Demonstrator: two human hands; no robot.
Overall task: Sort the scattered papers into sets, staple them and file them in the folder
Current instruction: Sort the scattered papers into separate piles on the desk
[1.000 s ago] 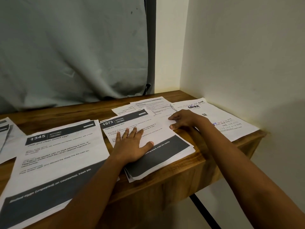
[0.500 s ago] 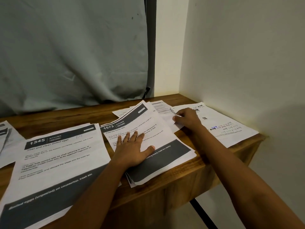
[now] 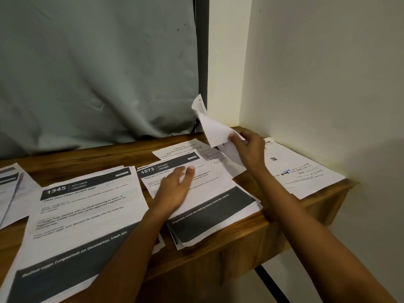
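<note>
Head view: right hand (image 3: 247, 149) pinches a white sheet (image 3: 215, 130) near its lower edge, with the sheet lifted off the wooden worktop (image 3: 240, 243) and curling up toward the wall corner. Left hand (image 3: 177, 189) is over the 1573 stack (image 3: 218, 206), fingers straight and close together (blurred, contact unclear). The 1345 stack (image 3: 83, 215) lies just left. A handwritten sheet (image 3: 306, 171) lies at the right end, with more papers (image 3: 11, 189) at the far left.

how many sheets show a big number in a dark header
2: the 1345 sheet on the near-left pile, and the 1573 sheet at centre, under the left hand. Cut-off piles at the far left may hide more.
</note>
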